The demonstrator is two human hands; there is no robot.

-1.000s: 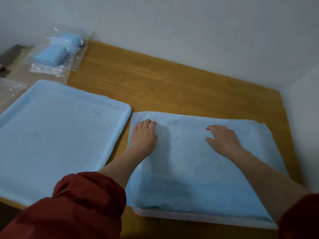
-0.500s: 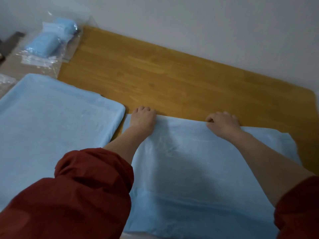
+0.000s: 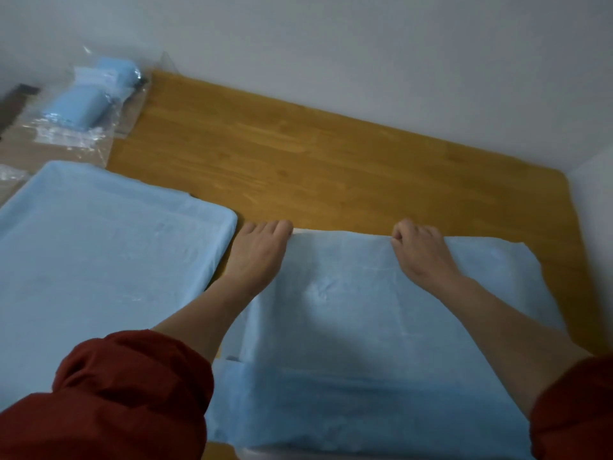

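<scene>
The left hand (image 3: 257,257) curls its fingers over the far edge of the pale blue sheet (image 3: 348,310); the right hand (image 3: 419,260) pinches that same edge. The creased sheet lies on the wooden table (image 3: 298,167), at its near side. Just left sits a blue-covered tray (image 3: 99,260); a clear bag (image 3: 66,137) holds folded blue sheets (image 3: 79,107) far left. Bare wood runs beyond the hands.

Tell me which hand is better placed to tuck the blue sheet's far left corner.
Left, probably. The left hand sits at that corner of the blue sheet, fingers curled over its far edge. The right hand pinches the same edge further right, away from the corner.
</scene>
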